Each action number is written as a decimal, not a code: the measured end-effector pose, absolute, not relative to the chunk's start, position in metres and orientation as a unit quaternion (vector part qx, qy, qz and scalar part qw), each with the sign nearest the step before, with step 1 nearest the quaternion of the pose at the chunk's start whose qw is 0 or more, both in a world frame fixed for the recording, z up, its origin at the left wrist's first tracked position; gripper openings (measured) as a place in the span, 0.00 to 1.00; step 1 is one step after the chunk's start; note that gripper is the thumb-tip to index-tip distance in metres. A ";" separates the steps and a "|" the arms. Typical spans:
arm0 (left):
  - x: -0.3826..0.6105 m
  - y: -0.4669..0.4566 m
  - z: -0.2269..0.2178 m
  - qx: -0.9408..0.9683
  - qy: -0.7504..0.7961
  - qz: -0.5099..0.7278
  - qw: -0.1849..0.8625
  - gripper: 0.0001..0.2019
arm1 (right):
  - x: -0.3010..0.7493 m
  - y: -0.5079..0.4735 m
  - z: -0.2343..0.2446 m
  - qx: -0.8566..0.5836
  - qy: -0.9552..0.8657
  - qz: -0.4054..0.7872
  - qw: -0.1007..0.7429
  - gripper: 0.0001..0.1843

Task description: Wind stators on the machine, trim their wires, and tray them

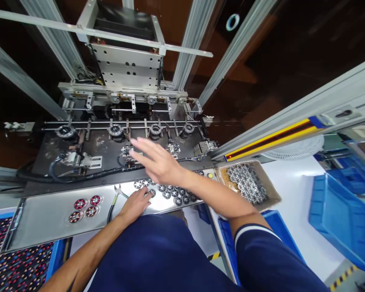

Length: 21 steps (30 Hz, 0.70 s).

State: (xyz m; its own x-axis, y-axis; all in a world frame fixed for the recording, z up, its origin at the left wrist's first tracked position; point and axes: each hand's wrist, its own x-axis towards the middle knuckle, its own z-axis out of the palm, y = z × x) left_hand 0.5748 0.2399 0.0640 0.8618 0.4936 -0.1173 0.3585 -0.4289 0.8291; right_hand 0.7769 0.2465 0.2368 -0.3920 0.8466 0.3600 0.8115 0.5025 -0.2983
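My left hand (136, 205) is low over the metal tray (54, 211), its fingers curled at the edge of a small dark, slotted stator core (152, 193). Its fingertips appear to grip this core, though the hand partly covers the contact. My right hand (158, 161) is raised above the machine's front, fingers stretched out and holding nothing. Behind it stand round fixtures, among them a middle one (155, 130) and a left one (116, 131). More dark stator cores (178, 200) lie grouped on the tray under my right forearm.
Left on the tray are several red-wound stators (91, 211) and pliers (117, 198). A cardboard box (269, 190) of metal cores stands right, by a yellow light bar (270, 140). Blue bins (340, 219) are farther right. A container of wound stators (18, 263) is at lower left.
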 end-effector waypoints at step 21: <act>0.537 0.207 0.202 0.606 0.409 0.277 0.624 0.13 | 0.743 0.161 0.233 -0.475 -0.719 0.300 0.409 0.18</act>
